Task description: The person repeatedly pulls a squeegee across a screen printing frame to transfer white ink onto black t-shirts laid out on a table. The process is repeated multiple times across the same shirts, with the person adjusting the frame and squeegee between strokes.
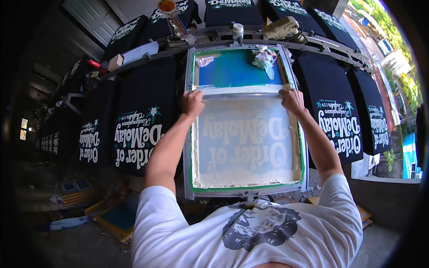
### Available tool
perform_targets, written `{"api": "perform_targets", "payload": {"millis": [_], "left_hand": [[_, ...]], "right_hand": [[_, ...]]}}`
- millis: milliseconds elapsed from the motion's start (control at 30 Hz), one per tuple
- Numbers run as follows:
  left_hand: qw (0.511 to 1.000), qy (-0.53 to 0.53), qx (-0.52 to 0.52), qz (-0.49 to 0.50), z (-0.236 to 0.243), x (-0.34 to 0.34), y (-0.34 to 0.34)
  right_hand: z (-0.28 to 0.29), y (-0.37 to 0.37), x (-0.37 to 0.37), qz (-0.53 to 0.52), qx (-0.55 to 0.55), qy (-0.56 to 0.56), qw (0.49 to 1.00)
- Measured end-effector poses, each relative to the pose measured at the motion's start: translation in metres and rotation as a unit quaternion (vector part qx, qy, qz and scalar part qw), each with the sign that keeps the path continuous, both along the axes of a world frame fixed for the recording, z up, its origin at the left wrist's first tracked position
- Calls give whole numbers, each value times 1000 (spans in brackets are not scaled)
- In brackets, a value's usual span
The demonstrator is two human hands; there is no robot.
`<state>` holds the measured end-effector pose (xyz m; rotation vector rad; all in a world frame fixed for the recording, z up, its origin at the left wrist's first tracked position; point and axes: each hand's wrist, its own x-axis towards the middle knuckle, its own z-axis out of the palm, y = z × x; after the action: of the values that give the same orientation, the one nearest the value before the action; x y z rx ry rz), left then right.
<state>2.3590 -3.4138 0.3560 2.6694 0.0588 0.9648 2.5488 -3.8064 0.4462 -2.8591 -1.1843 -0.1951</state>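
A framed printing screen (305, 154) lies in front of me, edged with green tape. White ink coats its mesh, and mirrored, upside-down lettering shows faintly through. Across its upper part runs a long squeegee (243, 95) with white ink along its far side. My left hand (193, 102) is closed around the squeegee's left end. At the other end my right hand (292, 101) grips it in the same way. Beyond the squeegee, the mesh is blue and green, with a crumpled rag (265, 59) at the right and a smaller pinkish one (205, 61) at the left.
Black printed shirts on boards flank the screen, such as one on the left (145, 94) and one on the right (324, 85). More line the far side. A beige heat gun (280, 28) and a white jar (237, 30) sit behind the screen. Stacked frames (118, 219) lie low at the left.
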Motion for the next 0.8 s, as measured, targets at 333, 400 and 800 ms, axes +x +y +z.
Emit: {"api": "perform_targets", "payload": {"millis": [333, 400, 800], "left_hand": [[995, 64, -10, 71, 19, 39, 5], [994, 65, -15, 89, 12, 29, 2], [999, 30, -25, 18, 9, -181, -105]], "right_hand": [[3, 21, 51, -48, -34, 32, 998], [5, 25, 44, -51, -34, 36, 997], [9, -94, -165, -36, -2, 54, 998]]}}
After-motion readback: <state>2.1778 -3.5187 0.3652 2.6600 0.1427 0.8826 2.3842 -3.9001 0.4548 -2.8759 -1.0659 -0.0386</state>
